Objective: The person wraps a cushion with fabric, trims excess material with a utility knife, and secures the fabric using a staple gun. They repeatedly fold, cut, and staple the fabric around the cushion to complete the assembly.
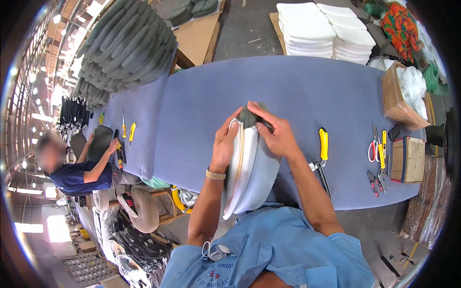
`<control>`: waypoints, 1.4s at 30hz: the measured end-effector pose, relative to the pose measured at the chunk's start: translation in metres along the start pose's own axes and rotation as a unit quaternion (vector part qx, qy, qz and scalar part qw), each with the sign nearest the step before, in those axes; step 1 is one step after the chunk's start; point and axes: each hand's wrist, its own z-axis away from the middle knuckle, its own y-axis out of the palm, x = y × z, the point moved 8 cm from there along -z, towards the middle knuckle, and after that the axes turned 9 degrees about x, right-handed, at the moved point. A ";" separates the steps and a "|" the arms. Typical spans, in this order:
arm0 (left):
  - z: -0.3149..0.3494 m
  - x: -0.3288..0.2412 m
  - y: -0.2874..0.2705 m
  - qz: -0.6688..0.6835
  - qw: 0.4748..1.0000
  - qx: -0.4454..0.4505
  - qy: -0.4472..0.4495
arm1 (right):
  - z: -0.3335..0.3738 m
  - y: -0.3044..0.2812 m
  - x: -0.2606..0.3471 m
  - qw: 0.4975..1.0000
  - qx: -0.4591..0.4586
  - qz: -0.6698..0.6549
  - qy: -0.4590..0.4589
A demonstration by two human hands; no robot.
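A seat cushion point(246, 168) stands on edge in front of my body, tilted towards me. Its side shows white padding, a thin tan edge strip and a pale grey-blue face. Dark green fabric point(248, 118) is bunched over its far end. My left hand point(224, 144) is closed on the cushion's left side, thumb near the top. From the right, my right hand point(278, 136) presses its fingers and thumb over the green fabric at that same end. Right of my right forearm lie a yellow-handled utility knife point(323, 144) and a black staple gun point(322, 177), whose front part is partly hidden.
Scissors point(372, 149), pliers point(372, 184) and a small carton point(407, 160) sit at the blue table's point(206, 91) right. A box of white stuffing point(396, 96) stands behind them. White pads point(307, 29) and green cushions point(125, 48) are stacked beyond. A co-worker point(81, 175) handles a dark panel, left.
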 end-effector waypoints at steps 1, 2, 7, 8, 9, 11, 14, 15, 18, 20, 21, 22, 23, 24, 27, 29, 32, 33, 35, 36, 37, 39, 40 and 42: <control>0.009 -0.013 0.003 -0.018 1.000 -0.012 0.021 | 0.000 0.002 0.011 1.000 0.003 -0.016 -0.018; 0.016 -0.028 0.008 -0.037 0.998 -0.023 0.043 | -0.002 0.001 0.025 0.999 0.008 -0.023 -0.046; 0.050 -0.095 0.028 -0.008 0.969 -0.114 0.218 | -0.026 0.003 0.105 0.982 0.086 -0.027 -0.168; 0.056 -0.096 0.024 -0.002 0.969 -0.108 0.221 | -0.027 0.004 0.105 0.982 0.092 -0.041 -0.161; 0.061 -0.099 0.018 0.002 0.969 -0.102 0.225 | -0.028 0.007 0.102 0.982 0.098 -0.056 -0.154; 0.067 -0.104 0.005 -0.031 0.971 -0.086 0.222 | -0.025 0.014 0.090 0.984 0.103 -0.076 -0.126; 0.076 -0.132 -0.015 -0.262 0.943 -0.121 0.164 | -0.006 0.042 0.098 0.982 0.154 -0.008 -0.111; 0.076 -0.134 -0.028 -0.321 0.929 -0.127 0.130 | 0.000 0.055 0.100 0.980 0.173 0.021 -0.096; 0.088 -0.128 -0.057 -0.285 0.948 -0.123 0.074 | 0.020 0.071 0.086 0.973 0.133 0.130 -0.135; 0.098 -0.128 -0.070 -0.261 0.954 -0.128 0.075 | 0.036 0.068 0.056 0.985 0.131 0.082 -0.072; 0.108 -0.129 -0.072 -0.284 0.945 -0.137 0.082 | 0.051 0.067 0.037 0.991 0.133 0.023 0.000; 0.118 -0.132 -0.073 -0.306 0.937 -0.144 0.088 | 0.068 0.069 0.020 0.988 0.133 -0.036 0.074; 0.121 -0.128 -0.079 -0.312 0.940 -0.133 0.041 | 0.082 0.075 0.007 0.980 0.160 -0.059 0.101; 0.126 -0.124 -0.085 -0.312 0.943 -0.118 -0.006 | 0.100 0.079 -0.005 0.971 0.185 -0.078 0.132; 0.122 -0.118 -0.105 -0.307 0.946 -0.086 -0.055 | 0.130 0.100 0.013 0.959 0.269 0.025 0.091; 0.113 -0.121 -0.110 -0.349 0.922 -0.069 -0.152 | 0.138 0.117 0.039 0.961 0.269 0.048 -0.036; 0.091 -0.123 -0.105 -0.461 0.877 -0.022 -0.134 | 0.157 0.136 0.028 0.937 0.340 0.066 -0.038; 0.089 -0.123 -0.099 -0.462 0.879 -0.015 -0.116 | 0.163 0.142 0.020 0.929 0.364 0.058 -0.029; 0.089 -0.123 -0.091 -0.465 0.882 -0.005 -0.080 | 0.173 0.115 -0.009 0.948 0.310 -0.004 0.078; 0.092 -0.124 -0.091 -0.475 0.878 0.005 -0.060 | 0.180 0.102 -0.024 0.949 0.284 -0.039 0.129; 0.100 -0.126 -0.091 -0.485 0.873 0.009 -0.043 | 0.182 0.074 -0.036 0.973 0.156 -0.027 0.169; 0.111 -0.121 -0.097 -0.435 0.899 0.025 -0.030 | 0.198 0.022 -0.059 0.975 -0.081 0.030 0.203; 0.116 -0.122 -0.098 -0.432 0.901 0.040 -0.011 | 0.205 0.004 -0.077 0.958 -0.192 0.074 0.199; 0.125 -0.124 -0.098 -0.421 0.903 0.078 0.029 | 0.206 0.013 -0.125 0.950 -0.229 0.083 0.194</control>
